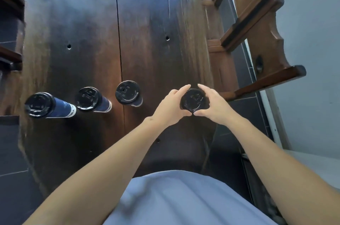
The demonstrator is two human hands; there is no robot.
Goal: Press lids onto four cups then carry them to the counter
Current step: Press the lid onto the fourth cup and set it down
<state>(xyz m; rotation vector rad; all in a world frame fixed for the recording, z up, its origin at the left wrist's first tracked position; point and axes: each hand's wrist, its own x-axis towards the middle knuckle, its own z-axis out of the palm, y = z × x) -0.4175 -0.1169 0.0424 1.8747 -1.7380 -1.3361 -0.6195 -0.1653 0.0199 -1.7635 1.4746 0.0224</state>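
Both bare forearms reach forward, left hand (170,106) and right hand (214,104) curled in a facing grip.

fourth cup (207,104) hidden under lid (194,100), hands

- Dark wooden table (82,22), seen from above; long crack down the middle, several small round holes in the top.
- 3 dark blue cups w/ black lids stand on it in a row, apart from each other: left cup (48,105), middle cup (92,99), right cup (128,94).
- 4th lidded cup (193,99) at table's right part; base hidden.
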